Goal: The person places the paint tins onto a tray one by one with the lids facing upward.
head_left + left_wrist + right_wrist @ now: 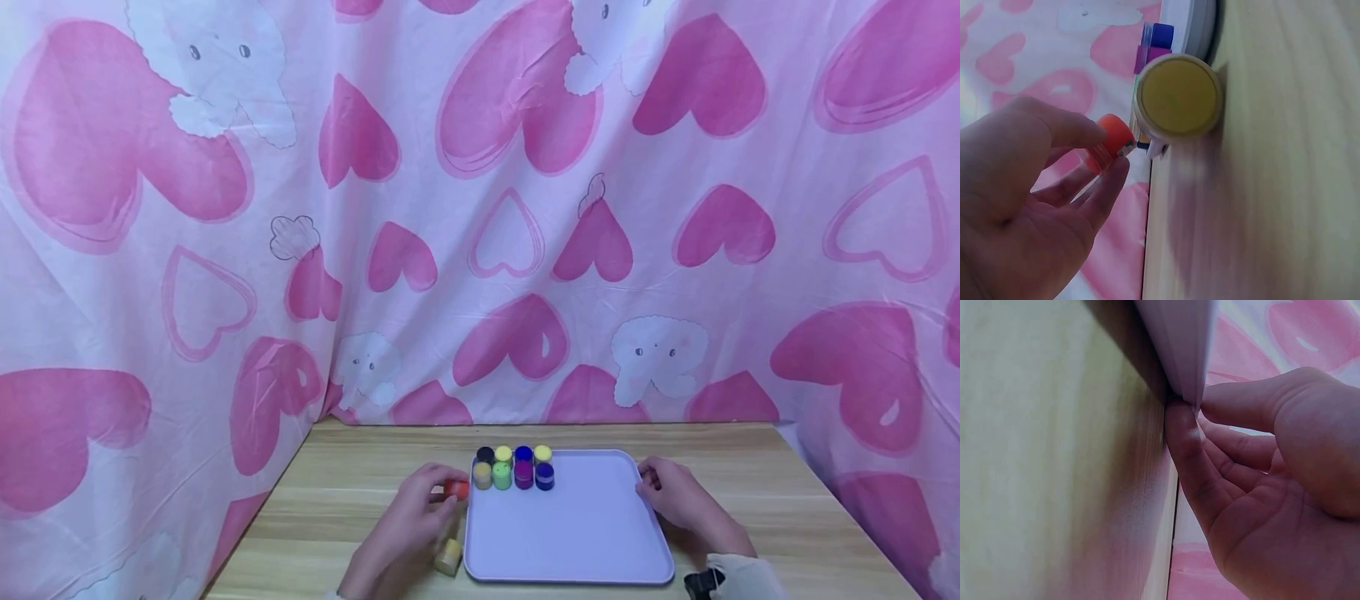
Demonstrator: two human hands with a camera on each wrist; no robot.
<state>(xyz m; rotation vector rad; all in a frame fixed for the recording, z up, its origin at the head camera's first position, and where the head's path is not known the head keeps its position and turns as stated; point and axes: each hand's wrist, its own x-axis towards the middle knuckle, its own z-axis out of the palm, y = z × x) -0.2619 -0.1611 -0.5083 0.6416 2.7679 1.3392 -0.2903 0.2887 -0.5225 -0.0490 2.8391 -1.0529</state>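
Observation:
My left hand (411, 510) pinches a small orange-red paint pot (1111, 142) between thumb and fingertips, just outside the left rim of a pale lilac tray (570, 533). Below that hand, a paint pot with a dull yellow lid (448, 557) stands on the table beside the tray; in the left wrist view its round yellow top (1179, 95) looms close. At the tray's right edge, my right hand (678, 493) grips the rim, thumb (1241, 403) on one side and index finger underneath. Two rows of paint pots (522, 475) in several colours stand at the tray's upper left.
The wooden table (780, 500) extends on both sides of the tray. A pink and white curtain (510, 250) with hearts hangs behind the table and along its sides. A black band (703, 583) is on the right wrist.

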